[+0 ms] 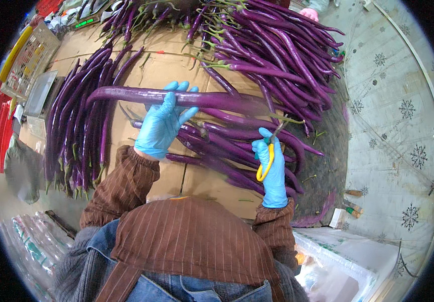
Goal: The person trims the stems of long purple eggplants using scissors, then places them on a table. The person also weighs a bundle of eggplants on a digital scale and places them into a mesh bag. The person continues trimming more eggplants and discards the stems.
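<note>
My left hand [160,124], in a blue glove, holds a long purple eggplant [209,100] crosswise above the cardboard. The eggplant's green stem points right, towards my right hand. In my right hand [271,166], also blue-gloved, are scissors [266,168] with yellow-lined handles; their blades are up at the stem, and whether these touch it I cannot tell. Under and between my hands lie several loose eggplants [235,132]. On the left a row of eggplants [83,113] lies with stems towards me. At the back right is a large heap of eggplants [277,49].
Cardboard [201,188] covers the work surface. At the left stand a scale [41,92] and a white plastic basket [32,60] with a yellow rim. A digital display [84,23] is at the back left. Another person's hand [309,14] shows at the top right, beyond the heap.
</note>
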Tool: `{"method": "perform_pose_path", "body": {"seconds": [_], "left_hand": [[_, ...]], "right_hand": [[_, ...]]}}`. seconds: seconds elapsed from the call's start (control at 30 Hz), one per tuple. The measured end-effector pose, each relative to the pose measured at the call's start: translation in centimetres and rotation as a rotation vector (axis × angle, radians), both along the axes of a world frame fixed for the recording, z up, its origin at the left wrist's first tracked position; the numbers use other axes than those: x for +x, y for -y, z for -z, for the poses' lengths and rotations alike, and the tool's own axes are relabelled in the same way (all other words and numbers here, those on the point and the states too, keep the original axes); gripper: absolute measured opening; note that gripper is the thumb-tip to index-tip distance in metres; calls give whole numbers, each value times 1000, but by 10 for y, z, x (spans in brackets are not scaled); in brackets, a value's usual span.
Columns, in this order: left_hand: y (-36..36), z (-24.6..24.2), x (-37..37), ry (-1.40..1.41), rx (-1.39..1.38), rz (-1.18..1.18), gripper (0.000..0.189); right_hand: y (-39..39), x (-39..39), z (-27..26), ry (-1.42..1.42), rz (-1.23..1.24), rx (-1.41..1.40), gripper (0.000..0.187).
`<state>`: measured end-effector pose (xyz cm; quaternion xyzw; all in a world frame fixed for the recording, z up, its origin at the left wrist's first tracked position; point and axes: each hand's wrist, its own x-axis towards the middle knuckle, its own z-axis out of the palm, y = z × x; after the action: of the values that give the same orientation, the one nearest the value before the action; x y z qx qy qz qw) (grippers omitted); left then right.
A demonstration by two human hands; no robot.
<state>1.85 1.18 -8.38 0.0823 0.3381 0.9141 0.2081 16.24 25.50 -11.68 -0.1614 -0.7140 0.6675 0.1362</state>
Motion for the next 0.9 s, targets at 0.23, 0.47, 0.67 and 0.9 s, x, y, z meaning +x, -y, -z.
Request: {"method": "perform_pose_path", "body": {"seconds": [0.23, 0.47, 0.67, 0.9], "left_hand": [[3, -4, 4, -84, 51, 94, 44], [46, -19, -15, -178, -106, -28, 47], [183, -38, -68, -228, -697, -441, 16], [335, 29, -51, -494, -2258, -591, 49]], "right_hand": [[-19, 6, -12, 6, -18, -540, 34], [-6, 17, -30, 167, 106, 46, 29], [-21, 24, -32, 64, 136, 144, 28], [-26, 26, -19, 77, 227, -15, 32]]}}
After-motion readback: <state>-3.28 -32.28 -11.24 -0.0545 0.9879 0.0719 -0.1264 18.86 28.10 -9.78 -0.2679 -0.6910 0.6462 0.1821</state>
